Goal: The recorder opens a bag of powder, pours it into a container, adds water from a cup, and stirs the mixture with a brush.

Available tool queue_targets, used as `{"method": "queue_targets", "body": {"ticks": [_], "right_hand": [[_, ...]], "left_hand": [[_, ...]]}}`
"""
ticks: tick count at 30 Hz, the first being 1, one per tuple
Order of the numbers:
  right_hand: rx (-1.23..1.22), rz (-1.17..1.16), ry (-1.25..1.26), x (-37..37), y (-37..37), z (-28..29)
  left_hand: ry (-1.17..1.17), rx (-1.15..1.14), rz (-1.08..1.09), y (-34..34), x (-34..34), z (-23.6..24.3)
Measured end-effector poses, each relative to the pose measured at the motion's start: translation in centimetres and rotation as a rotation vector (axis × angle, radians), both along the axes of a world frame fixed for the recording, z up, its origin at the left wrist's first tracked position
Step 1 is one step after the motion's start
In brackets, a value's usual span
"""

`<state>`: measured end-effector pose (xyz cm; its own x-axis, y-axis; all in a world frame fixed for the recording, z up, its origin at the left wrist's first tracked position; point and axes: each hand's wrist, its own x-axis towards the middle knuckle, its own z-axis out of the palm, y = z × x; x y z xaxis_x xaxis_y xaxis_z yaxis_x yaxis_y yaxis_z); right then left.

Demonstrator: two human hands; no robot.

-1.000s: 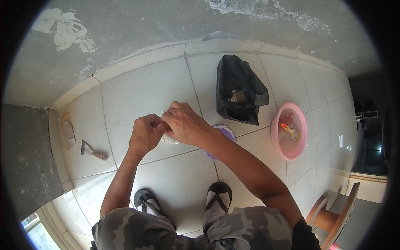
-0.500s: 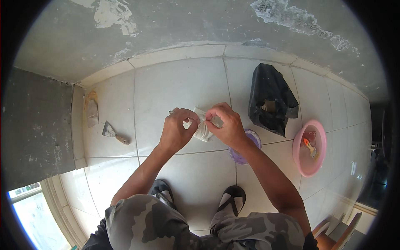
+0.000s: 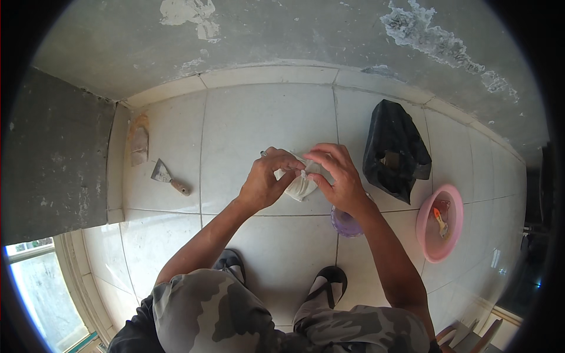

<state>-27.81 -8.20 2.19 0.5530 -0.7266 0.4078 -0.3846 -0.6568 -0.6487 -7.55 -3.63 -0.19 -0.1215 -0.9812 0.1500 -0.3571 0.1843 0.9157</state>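
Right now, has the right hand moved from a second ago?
Yes: the right hand has shifted rightward, from left of the floor seam beside the black bag to over that seam.

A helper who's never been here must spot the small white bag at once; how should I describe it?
Start on the pale tiled floor, left of the large black bag. Look between the left hand and right hand: the white bag is there. Its small size, pale colour and bunched top set it apart from the black one.
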Motion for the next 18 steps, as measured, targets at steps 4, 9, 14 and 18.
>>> {"method": "queue_targets", "body": {"ticks": [4,9,14,18], "right_hand": [[-0.088,0.093,0.069,-0.4,-0.9,-1.1],[-0.124,0.07,0.171,-0.8,-0.5,-0.6],[-0.035,0.043,0.164,-0.2,-0.1,-0.1],[0.252,-0.077,0.03,0.6,0.9,0.2]], "left_hand": [[0.03,-0.023,-0.017,0.1,-0.1,-0.4],[-0.121,-0.198,0.137,1.2,-0.2,-1.2],[-0.134,-0.229,0.156,2.3,-1.6,-0.9],[-0.145,-0.239,0.233,2.3,-2.4,-1.5]]}}
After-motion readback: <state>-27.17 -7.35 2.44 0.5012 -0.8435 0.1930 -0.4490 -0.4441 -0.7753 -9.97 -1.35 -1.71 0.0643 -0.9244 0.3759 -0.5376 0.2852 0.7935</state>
